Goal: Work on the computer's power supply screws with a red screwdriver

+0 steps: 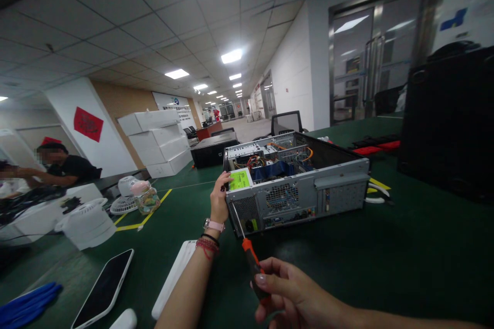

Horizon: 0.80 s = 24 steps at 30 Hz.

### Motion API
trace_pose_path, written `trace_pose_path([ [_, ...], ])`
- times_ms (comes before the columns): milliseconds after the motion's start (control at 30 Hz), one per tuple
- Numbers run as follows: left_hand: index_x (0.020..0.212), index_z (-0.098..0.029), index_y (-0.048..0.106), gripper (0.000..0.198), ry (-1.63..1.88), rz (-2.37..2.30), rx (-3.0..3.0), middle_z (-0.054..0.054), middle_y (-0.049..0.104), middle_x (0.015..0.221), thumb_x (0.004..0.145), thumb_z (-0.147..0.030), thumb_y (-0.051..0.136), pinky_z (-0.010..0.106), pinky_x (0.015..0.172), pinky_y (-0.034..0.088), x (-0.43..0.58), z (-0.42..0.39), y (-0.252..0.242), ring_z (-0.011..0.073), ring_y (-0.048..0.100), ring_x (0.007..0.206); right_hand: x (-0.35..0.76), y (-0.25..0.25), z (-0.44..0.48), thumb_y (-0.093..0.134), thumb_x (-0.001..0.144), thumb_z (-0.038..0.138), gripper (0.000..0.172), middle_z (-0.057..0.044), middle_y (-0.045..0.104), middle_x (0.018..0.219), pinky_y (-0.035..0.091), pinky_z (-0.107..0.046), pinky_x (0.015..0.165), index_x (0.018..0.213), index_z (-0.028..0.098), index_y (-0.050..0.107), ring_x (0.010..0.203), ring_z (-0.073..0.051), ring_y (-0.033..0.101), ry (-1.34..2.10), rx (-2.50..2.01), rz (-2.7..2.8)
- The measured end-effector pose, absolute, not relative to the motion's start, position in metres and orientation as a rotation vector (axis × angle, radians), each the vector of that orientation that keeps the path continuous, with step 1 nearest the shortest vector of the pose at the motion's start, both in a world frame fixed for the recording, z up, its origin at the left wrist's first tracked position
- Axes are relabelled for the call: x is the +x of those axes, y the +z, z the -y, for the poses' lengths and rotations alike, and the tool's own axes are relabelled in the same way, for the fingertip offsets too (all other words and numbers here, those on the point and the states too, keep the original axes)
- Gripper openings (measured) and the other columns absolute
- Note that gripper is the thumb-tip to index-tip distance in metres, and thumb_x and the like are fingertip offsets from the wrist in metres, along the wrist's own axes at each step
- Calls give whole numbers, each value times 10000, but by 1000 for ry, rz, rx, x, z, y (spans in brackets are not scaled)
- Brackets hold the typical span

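An opened desktop computer case point(293, 200) lies on its side, its rear panel facing me and its inner wiring and boards exposed. At its near left corner, my left hand point(219, 198) is wrapped around the edge, fingers on the power supply's yellow-green label point(240, 180). A screwdriver point(250, 257) with an orange and dark handle is held in my right hand point(287, 288). Its shaft points up to the left part of the rear panel, near the power supply grille. Whether the tip sits in a screw is too small to tell.
On the left of the green table point(347, 267) lie a phone point(104, 288), a white slab-like device point(175, 277), blue gloves point(29, 303) and a jar point(146, 200). White boxes point(158, 141) stand behind. A large black object point(447, 123) stands right. A person point(69, 162) sits far left.
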State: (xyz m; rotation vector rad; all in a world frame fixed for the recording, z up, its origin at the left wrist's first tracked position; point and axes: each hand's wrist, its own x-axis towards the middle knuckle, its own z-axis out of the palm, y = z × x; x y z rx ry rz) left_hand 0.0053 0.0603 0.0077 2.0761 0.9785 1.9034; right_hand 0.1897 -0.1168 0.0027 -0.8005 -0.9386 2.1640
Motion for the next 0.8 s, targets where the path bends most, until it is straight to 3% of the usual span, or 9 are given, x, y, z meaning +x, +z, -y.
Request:
trace_pose_path([
  [233,939,-179,612,407,1886,-977,2084,92,588,1208,882,-410,282,428,1041,348,6,-59,9,240,453,1247,192,8,118,698,692,372,389,-46,618,964,429,-200,519,942,156,494,636,-114,648,2194,-779,957],
  [533,936,-173,609,436,1874,-1016,2092,99,590,1200,884,-439,268,423,1030,360,6,-59,9,244,459,1242,194,9,119,650,727,381,384,-83,590,1092,445,-216,591,1013,155,529,683,-118,650,2244,-750,923],
  [800,925,-175,605,440,1874,-1014,2092,99,588,1198,880,-450,265,415,1021,371,7,-57,11,246,450,1250,192,9,119,749,611,371,591,43,534,763,398,-202,521,1066,204,411,539,-62,540,2212,-834,906],
])
